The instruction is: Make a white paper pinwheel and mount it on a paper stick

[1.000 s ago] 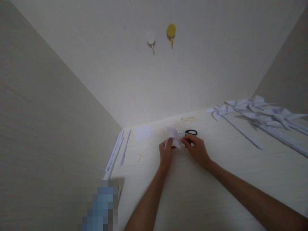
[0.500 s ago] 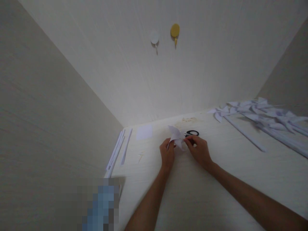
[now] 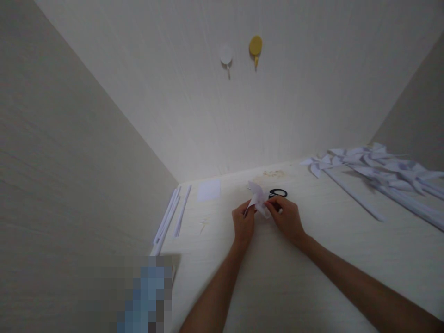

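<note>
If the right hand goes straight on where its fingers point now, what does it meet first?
First the folded paper, which the right hand seems to pinch; then perhaps the left hand, though depth is unclear.

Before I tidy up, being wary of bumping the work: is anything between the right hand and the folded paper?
Nothing visible: the right hand touches the folded paper, which the left hand holds. The scissors lie beyond, not between.
</note>
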`<state>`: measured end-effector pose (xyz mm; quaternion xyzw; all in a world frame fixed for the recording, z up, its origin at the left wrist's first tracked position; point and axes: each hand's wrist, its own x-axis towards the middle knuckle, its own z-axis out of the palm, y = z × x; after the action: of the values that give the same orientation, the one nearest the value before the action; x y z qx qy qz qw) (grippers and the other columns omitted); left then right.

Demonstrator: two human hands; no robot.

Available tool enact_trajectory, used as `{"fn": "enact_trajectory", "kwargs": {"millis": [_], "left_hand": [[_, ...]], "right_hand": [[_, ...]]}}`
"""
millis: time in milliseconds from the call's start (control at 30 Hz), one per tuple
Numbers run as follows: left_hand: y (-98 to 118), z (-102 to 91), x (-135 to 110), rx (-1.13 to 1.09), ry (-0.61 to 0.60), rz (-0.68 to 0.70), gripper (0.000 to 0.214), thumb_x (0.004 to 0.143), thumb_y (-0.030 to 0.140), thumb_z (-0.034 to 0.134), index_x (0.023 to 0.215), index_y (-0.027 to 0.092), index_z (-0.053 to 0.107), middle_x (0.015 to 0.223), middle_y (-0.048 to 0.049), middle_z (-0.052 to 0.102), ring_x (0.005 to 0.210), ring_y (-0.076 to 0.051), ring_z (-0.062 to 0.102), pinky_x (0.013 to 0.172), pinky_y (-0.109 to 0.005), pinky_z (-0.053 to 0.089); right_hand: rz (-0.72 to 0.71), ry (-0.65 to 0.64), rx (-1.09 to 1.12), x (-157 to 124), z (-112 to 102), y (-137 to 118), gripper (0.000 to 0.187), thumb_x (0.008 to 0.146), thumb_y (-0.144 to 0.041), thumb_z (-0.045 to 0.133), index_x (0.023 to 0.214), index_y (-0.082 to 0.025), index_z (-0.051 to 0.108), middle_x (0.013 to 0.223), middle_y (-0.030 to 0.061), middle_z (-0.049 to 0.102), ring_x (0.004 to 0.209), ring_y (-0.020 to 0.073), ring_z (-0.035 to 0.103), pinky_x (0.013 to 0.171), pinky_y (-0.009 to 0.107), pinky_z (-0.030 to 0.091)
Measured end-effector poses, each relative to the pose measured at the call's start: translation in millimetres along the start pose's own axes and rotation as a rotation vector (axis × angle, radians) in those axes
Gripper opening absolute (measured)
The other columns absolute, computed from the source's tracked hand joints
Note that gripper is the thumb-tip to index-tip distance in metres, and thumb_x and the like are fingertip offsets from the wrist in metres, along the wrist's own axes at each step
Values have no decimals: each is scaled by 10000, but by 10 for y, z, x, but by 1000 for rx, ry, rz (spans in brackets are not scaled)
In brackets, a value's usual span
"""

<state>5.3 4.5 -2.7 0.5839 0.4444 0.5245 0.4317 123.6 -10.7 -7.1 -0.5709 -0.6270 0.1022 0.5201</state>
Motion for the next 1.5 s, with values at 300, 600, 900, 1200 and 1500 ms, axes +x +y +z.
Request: {"fn": "enact_trajectory", "kwargs": {"millis": [300,600,900,1200,1500], "left_hand": [[29,7,-7,-16,-8,-3,254,712,230,436,803,133,653,627,3,604,609,-133,543,617,-259,448],[-25,-13,0,33,-19,1,258,709,263,442,793,139,651,614,10,579,608,-129,521,626,-264,435],[66,-1,-15,29,-6,1,271,713,277,424,739,125,647,585,6,567,576,-126,516,587,-248,436],[31,-13,-19,47,-16,5,249,703,269,435,686,127,639,570,6,554,597,-142,524,602,-260,440],[50,-3,-15,66,12,-14,263,709,292,435,640,130,631,531,13,529,563,-127,510,563,-235,426]], "right_hand": [[-54,13,-64,-28,14,-1,113,712,-188,473,613,-162,523,562,19,543,512,133,484,500,234,373],[-41,0,-92,-30,33,22,105,715,-182,474,624,-161,523,589,31,555,550,150,502,528,249,383],[-65,-45,-58,-29,19,4,103,708,-145,468,620,-154,522,609,41,548,569,151,499,549,250,387],[-28,0,-88,-32,19,8,105,707,-166,453,618,-175,508,592,28,539,551,155,497,521,254,385],[-66,-45,-63,-29,27,15,108,708,-148,453,613,-170,499,603,29,528,565,148,489,539,249,385]]}}
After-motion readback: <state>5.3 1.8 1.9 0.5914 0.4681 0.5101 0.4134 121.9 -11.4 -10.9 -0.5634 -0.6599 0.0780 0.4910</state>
